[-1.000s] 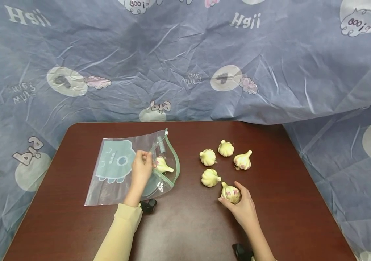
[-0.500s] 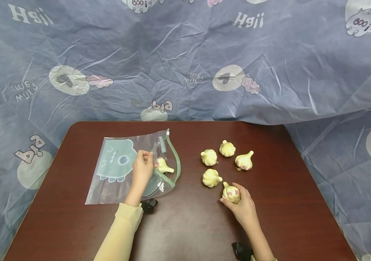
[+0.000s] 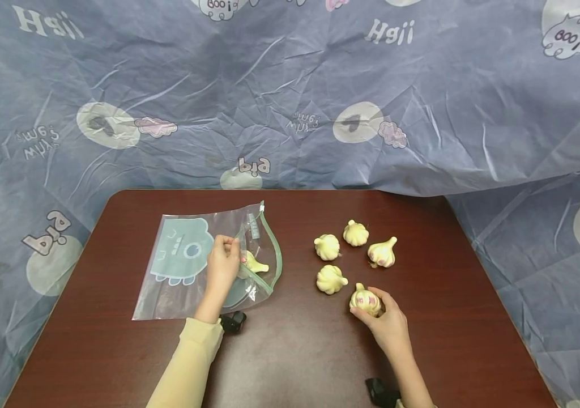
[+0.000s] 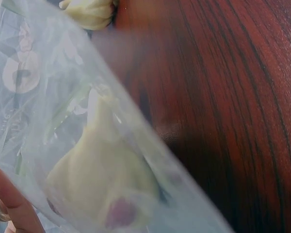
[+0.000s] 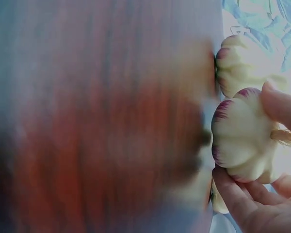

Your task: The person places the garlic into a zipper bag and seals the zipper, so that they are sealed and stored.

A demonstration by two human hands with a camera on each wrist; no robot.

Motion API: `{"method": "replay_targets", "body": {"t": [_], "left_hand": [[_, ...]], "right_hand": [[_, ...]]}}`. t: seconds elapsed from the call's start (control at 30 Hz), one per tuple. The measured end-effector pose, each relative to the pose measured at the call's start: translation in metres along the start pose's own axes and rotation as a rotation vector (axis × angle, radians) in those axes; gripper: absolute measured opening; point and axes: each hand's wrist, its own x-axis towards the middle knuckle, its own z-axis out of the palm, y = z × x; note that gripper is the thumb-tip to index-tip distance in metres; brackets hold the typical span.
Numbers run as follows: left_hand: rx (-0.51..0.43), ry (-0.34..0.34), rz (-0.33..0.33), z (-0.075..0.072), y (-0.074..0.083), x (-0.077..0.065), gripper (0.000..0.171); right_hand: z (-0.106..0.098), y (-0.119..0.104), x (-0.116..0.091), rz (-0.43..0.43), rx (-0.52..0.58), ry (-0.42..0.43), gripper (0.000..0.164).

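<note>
My left hand (image 3: 224,260) pinches the upper layer of a clear zip bag (image 3: 149,303) near its green-edged mouth, which gapes to the right. A garlic bulb (image 3: 256,263) lies inside the bag just past the fingers, partly covered by plastic. In the left wrist view that garlic bulb (image 4: 104,177) shows through the film, stem end up. My right hand (image 3: 389,326) holds another garlic bulb (image 3: 365,300) between thumb and fingers. The right wrist view shows the held bulb (image 5: 245,136) from its side, with thumb on one side and fingers on the other.
Several loose garlic bulbs stand beyond my right hand: one nearest (image 3: 331,279), one behind it (image 3: 327,247), one at the back (image 3: 355,233) and one to the right (image 3: 382,252). The brown table (image 3: 290,351) ends at a blue patterned cloth (image 3: 280,90).
The bulb in the bag has slipped a little left, deeper under the plastic. My right hand has closed its grip on its bulb and shifted slightly right. My left hand stays put.
</note>
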Motion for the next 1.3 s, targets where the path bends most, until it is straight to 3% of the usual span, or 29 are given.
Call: {"method": "replay_targets", "body": {"t": [0.27,0.5,0.73,1.03,1.3], "left_hand": [[-0.010,-0.002,-0.009,0.000,-0.001,0.000,0.016],[-0.018,-0.007,-0.010,0.000,-0.002,-0.001,0.016],[-0.006,0.002,-0.006,0.001,-0.004,-0.001,0.016],[-0.009,-0.029,-0.020,0.000,-0.003,-0.001,0.018],[-0.011,-0.029,-0.017,0.000,-0.002,-0.001,0.018]], "right_hand": [[-0.014,-0.007,0.004,0.002,0.046,0.044,0.069],[-0.025,-0.030,0.012,-0.048,0.093,0.067,0.070],[-0.020,-0.063,0.023,-0.142,0.184,0.056,0.067],[0.008,-0.124,0.033,-0.256,0.297,-0.078,0.065],[0.057,-0.154,0.040,-0.337,0.390,-0.245,0.064]]}}
